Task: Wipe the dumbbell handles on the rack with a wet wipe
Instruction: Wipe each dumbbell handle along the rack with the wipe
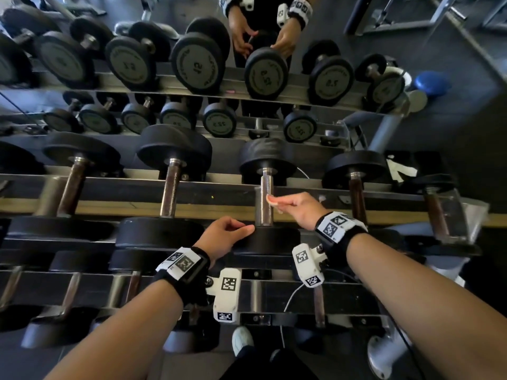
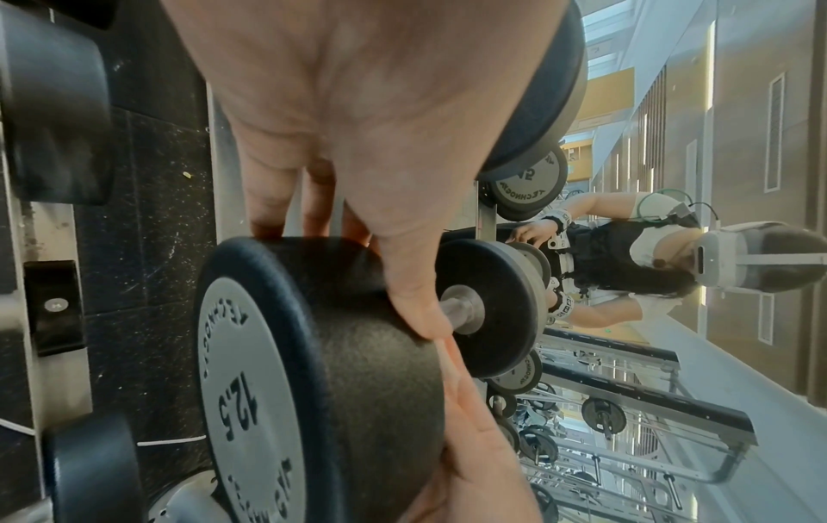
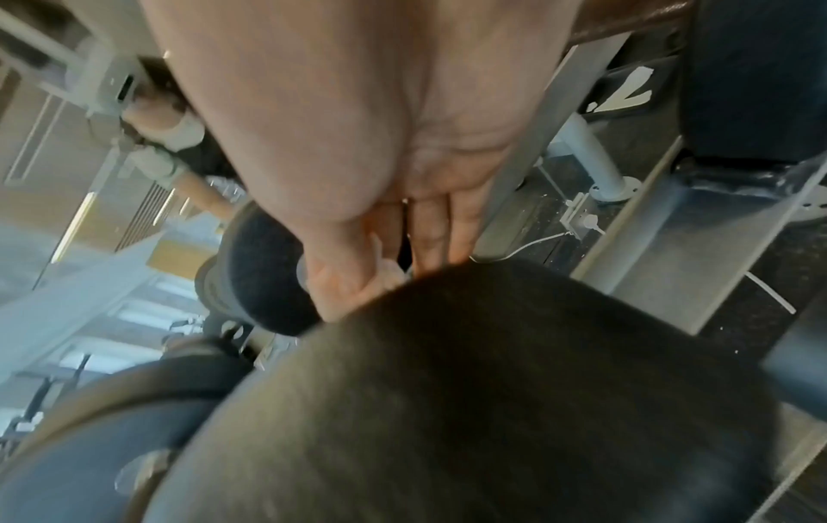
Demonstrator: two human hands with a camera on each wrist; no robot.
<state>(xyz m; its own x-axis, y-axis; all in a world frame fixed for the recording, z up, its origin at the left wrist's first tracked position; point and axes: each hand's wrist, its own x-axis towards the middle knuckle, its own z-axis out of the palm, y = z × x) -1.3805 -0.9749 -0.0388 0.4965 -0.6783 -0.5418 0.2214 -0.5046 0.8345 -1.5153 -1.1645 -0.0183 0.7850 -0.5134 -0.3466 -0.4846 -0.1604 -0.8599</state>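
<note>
Work looks midway, I'd judge: the right hand (image 1: 295, 208) pinches the wet wipe (image 1: 272, 200) against one dumbbell handle (image 1: 264, 198) mid-rack, while the left hand (image 1: 223, 234), fingers loosely bent, steadies its near head (image 1: 270, 239). Handles further right (image 1: 356, 198) look brown, probably unwiped.

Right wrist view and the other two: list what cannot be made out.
- Wet wipe: only a pale sliver at the right hand fingertips in the head view; blurred behind the thumb in the right wrist view.
- Far side of the handle: hidden by the handle itself.
- Left hand fingertips: behind the 12.5 dumbbell head in the left wrist view.
- Plate numbers: illegible in the right wrist view.
</note>
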